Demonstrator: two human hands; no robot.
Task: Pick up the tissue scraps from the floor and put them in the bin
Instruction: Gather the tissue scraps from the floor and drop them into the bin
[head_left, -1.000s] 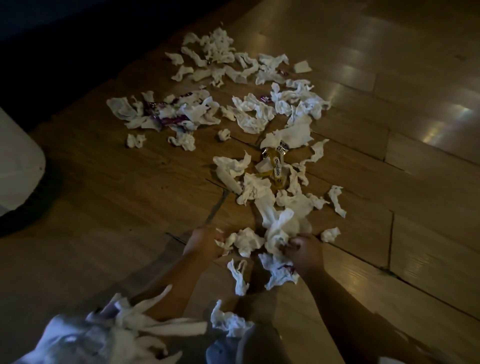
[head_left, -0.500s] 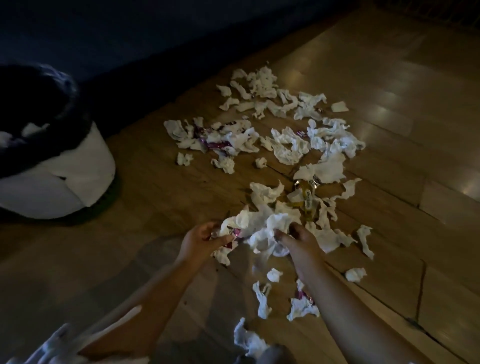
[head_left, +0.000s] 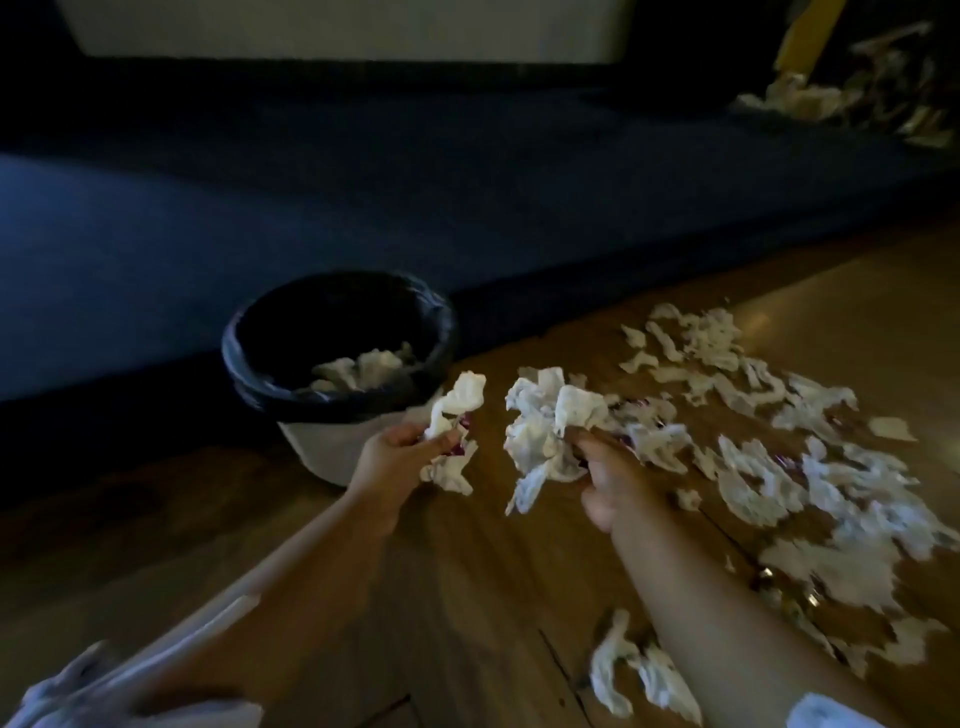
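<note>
- Head view: the left hand (head_left: 395, 457) curls its fingers round a small clump of tissue (head_left: 462, 400) and holds it above the wooden floor (head_left: 467, 597), just beside the bin (head_left: 322, 447). A pink bit (head_left: 460, 448) shows in the clump, perhaps a wrapper; the blur makes it hard to tell.
- The right hand (head_left: 608, 483) grips a larger wad (head_left: 545, 431), with loose tails hanging below the fist.
- The bin, lined with a dark bag (head_left: 239, 358), holds some binned tissue (head_left: 358, 371).
- Many tissue scraps (head_left: 769, 467) lie spread on the floor to the right, and a stray pair (head_left: 639, 670) lies beside the right forearm.
- The tissue looks very light, soft and crushable, not fragile. It is probably best bunched from above and squeezed at the middle. Dangling tails may tear or drop off on the way.
</note>
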